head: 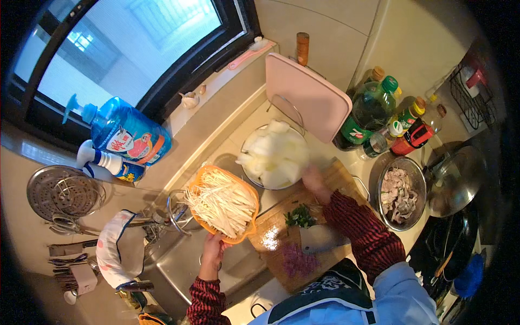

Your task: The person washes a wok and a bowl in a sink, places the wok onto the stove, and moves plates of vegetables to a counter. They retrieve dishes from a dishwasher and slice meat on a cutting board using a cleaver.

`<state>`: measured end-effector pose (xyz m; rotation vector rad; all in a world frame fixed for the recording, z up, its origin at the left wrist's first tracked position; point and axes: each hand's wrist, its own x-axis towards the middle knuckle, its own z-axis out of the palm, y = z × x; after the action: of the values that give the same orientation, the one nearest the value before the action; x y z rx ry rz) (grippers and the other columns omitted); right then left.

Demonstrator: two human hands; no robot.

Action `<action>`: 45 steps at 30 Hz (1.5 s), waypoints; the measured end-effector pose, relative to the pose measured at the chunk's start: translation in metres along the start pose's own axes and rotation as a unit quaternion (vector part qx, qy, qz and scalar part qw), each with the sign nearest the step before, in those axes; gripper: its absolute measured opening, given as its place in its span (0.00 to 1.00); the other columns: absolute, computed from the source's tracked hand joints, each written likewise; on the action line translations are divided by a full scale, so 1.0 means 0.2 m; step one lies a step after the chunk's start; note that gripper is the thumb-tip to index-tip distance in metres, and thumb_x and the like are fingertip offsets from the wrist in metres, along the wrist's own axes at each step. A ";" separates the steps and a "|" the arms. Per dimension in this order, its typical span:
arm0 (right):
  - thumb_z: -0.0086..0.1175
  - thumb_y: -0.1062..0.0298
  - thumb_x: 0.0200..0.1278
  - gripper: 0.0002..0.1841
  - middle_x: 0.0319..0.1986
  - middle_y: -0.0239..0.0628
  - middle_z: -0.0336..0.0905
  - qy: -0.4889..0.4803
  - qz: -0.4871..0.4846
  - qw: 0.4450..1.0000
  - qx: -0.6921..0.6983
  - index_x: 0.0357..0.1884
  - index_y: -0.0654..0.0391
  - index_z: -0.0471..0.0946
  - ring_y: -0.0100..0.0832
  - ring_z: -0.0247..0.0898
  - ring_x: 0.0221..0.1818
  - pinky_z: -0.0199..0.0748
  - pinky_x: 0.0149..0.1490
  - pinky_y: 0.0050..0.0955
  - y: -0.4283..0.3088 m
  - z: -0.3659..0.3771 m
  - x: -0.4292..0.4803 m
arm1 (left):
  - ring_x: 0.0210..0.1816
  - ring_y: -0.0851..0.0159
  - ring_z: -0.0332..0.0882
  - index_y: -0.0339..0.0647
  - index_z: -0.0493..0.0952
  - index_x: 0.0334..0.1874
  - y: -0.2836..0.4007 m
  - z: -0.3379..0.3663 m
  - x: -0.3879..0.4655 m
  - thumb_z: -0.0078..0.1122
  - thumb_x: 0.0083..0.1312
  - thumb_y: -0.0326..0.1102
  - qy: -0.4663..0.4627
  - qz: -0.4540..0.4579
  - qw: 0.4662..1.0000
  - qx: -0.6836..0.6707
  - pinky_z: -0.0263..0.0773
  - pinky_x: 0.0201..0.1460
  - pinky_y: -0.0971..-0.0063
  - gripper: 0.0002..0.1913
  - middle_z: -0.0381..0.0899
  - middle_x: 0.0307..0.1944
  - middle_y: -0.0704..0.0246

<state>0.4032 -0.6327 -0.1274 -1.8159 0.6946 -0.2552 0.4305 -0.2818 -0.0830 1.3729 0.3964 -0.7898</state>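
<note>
My left hand (214, 250) grips the near edge of an orange plastic basket (254, 203), held over the sink side. Enoki mushrooms (223, 201) fill it. My right hand (316, 183), blurred, is at the right rim of a bowl (260, 183) heaped with pale sliced vegetable (274, 154); whether its fingers grip the rim is unclear. Below my right forearm lies a wooden cutting board (268, 219). On the board are chopped greens (300, 216), a cleaver blade (319, 239) and chopped purple onion (298, 260). The sleeve hides part of the cleaver.
A steel sink (183, 260) and faucet (176, 213) are at left. Rightward stand a bowl of sliced meat (399, 195), a glass lid (455, 183) and several bottles (367, 113). A pink cutting board (306, 93) leans at the back. Blue detergent (130, 132) stands by the window.
</note>
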 end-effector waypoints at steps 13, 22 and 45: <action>0.37 0.72 0.60 0.13 0.28 0.32 0.72 0.107 0.025 0.992 0.069 0.45 0.65 0.66 0.21 0.68 0.25 0.68 0.30 0.19 0.06 -0.65 -1.02 | 0.23 0.67 0.75 0.29 0.68 0.38 0.09 0.31 0.11 0.43 0.55 0.25 -0.020 0.029 0.999 0.004 0.74 0.21 0.79 0.10 0.76 0.28 0.62; 0.36 0.70 0.62 0.13 0.27 0.32 0.72 0.206 0.137 0.951 0.184 0.46 0.63 0.66 0.21 0.68 0.24 0.67 0.29 0.19 0.13 -0.91 -1.80 | 0.32 0.65 0.75 0.33 0.66 0.45 0.05 0.54 0.03 0.42 0.63 0.35 -0.099 -0.036 0.993 -0.044 0.74 0.29 0.79 0.13 0.74 0.36 0.59; 0.36 0.65 0.63 0.16 0.27 0.40 0.74 0.289 0.203 0.909 0.223 0.48 0.66 0.63 0.27 0.73 0.25 0.73 0.28 0.22 0.75 -1.27 -2.09 | 0.35 0.65 0.76 0.34 0.69 0.44 -0.70 1.60 -0.57 0.45 0.60 0.29 -0.392 -0.125 0.875 0.253 0.71 0.34 0.78 0.12 0.76 0.35 0.62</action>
<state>-0.1089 -0.6253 -0.1073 -1.1142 1.2909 -0.6288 0.1930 -0.5600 -0.0453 1.3466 -0.3095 -1.6648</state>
